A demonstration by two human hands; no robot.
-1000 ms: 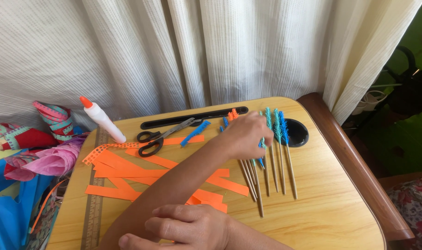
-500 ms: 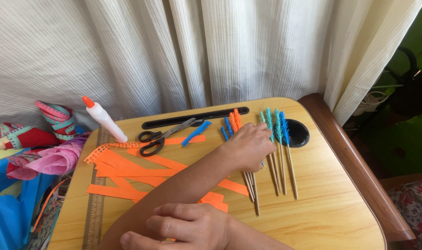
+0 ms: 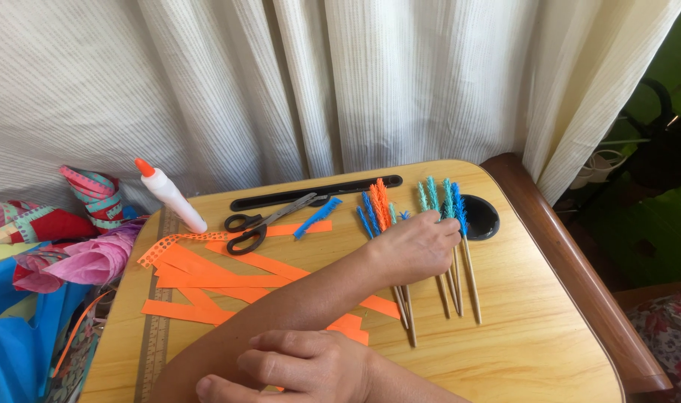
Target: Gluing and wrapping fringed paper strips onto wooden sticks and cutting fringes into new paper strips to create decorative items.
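My left hand (image 3: 414,248) reaches across from the lower left and lies curled over a row of wooden sticks (image 3: 469,280). The sticks have fringed paper tops in orange (image 3: 378,201), blue and teal (image 3: 434,195). My fingertips touch the teal and blue tops. My right hand (image 3: 305,366) rests at the near edge with its fingers curled together, beside my left forearm and over orange paper strips (image 3: 206,270). Whether it grips a strip is hidden.
Black-handled scissors (image 3: 260,224), a loose blue fringe piece (image 3: 316,216), a long black tray groove (image 3: 311,192) and a white glue bottle with an orange cap (image 3: 170,195) lie on the wooden table (image 3: 535,343). A ruler (image 3: 155,343) runs along the left edge, and a round cup hole (image 3: 481,216) is at the right. Coloured paper is piled at the left.
My left hand has slid slightly toward me and to the right over the sticks, uncovering the orange fringed tops. My right hand has stayed put.
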